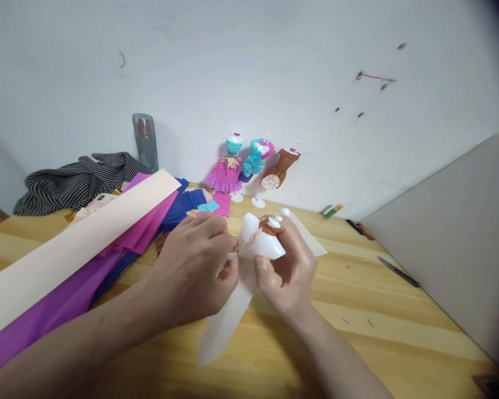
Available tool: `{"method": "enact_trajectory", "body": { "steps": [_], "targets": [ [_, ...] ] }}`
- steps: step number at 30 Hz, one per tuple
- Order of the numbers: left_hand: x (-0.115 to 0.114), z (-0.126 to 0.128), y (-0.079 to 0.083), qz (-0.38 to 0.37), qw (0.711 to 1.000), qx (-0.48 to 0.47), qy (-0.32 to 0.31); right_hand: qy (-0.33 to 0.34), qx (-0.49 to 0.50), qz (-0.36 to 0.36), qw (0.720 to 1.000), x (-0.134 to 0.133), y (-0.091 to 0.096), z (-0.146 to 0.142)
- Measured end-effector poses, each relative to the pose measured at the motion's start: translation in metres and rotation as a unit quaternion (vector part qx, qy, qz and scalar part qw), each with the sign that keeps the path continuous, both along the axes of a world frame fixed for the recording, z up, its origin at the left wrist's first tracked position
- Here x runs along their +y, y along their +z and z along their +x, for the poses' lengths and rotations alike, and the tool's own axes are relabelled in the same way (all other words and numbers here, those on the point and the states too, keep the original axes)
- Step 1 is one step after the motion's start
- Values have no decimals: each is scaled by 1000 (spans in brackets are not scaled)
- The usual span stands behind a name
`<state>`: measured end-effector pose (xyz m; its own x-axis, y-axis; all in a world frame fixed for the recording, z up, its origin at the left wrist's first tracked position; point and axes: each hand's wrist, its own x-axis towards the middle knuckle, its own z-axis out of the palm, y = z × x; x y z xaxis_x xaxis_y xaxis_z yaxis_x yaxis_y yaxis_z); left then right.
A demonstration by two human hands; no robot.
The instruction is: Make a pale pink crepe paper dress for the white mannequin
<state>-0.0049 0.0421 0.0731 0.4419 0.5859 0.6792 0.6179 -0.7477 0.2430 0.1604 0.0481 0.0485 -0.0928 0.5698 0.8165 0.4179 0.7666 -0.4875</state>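
My left hand (193, 269) is closed in a pinch on a white paper strip (224, 324) that hangs down toward the wooden table (399, 332). My right hand (289, 266) is closed round a small white and brown paper figure (263, 235), to which the strip's upper end leads. Both hands meet above the middle of the table, fingertips almost touching.
Long cream, magenta and blue paper sheets (79, 255) lie at left. Paper dress dolls (249, 166) stand against the wall, beside a grey flask (145, 141) and a striped cloth (75, 180). A glue stick (331, 211), pens (360, 228) and a blade (397, 271) lie at right near a grey board (461, 238).
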Motion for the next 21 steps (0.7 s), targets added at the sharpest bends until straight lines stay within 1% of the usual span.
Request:
{"method": "enact_trajectory", "body": {
  "steps": [5,12,14,18,21],
  "targets": [
    [-4,2,1,-44,999,8,4,-10,10,-3,1000,0,1,-1],
    [0,-4,0,-54,998,-22,-6,16,28,-20,999,0,1,1],
    [0,-6,3,-52,998,-26,7,14,35,-27,999,1,1,2],
    [-5,-10,10,-42,996,-45,63,-20,69,-48,996,6,0,5],
    [-11,-10,10,-76,995,-6,66,-15,112,-75,991,11,-1,7]
  ]
}}
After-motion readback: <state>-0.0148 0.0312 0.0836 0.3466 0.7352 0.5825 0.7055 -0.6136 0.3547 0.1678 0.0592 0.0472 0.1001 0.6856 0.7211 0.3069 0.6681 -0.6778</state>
